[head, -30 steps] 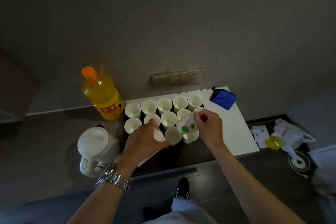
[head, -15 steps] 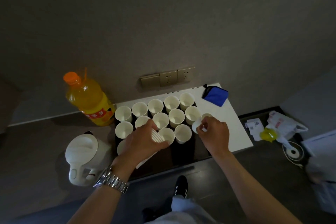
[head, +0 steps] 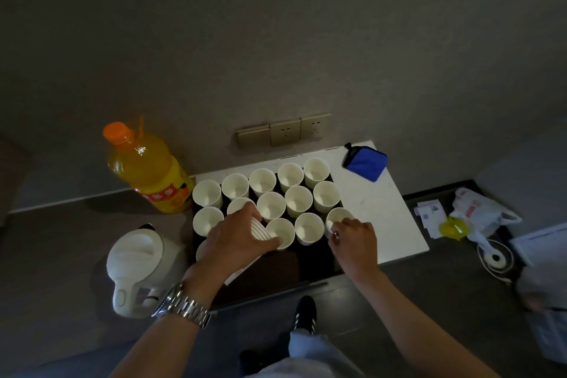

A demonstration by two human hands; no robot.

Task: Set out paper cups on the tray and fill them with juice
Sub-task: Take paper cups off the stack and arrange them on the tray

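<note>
Two hands setting white paper cups on a dark tray.

The left hand [head: 237, 238] curls its fingers round a stack of cups [head: 259, 228], hiding the cups under it. The right hand [head: 352, 241] pinches the rim of the cup [head: 337, 218] at the tray's [head: 306, 267] 3 o'clock side. The juice bottle [head: 150, 169] stands at 10 o'clock, beside the tray.

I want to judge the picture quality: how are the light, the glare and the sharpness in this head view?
Head view: the room is dim, the wall dark and grainy; the white paper cups stand out on the dark tray. A small glare spot sits on the juice bottle. The wide lens bends the counter's edges. The right border is blurred; both hands look fairly sharp.
</note>
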